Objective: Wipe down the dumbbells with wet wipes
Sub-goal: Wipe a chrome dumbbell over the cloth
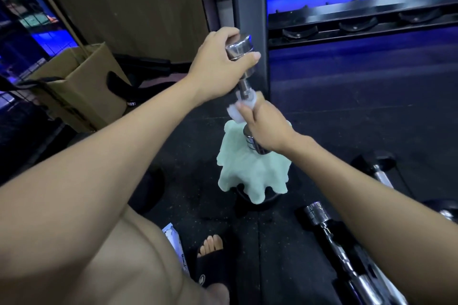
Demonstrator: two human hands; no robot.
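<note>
A chrome dumbbell (241, 48) is held up in the air, tilted, in the middle of the view. My left hand (218, 61) grips its upper head. My right hand (266, 123) is wrapped round the handle with a white wet wipe (235, 112) between fingers and bar; the lower head shows just under that hand. A pale green cloth (250, 175) is draped over a dark round object on the floor right below. A wet wipes pack (174, 240) lies by my knee.
More chrome dumbbells lie on the dark rubber floor at the right (329, 232) and far right (381, 170). A black rack post (250, 7) and empty rack cradles (357, 24) stand behind. A cardboard box (84, 86) sits at left. My sandalled foot (210, 250) is below.
</note>
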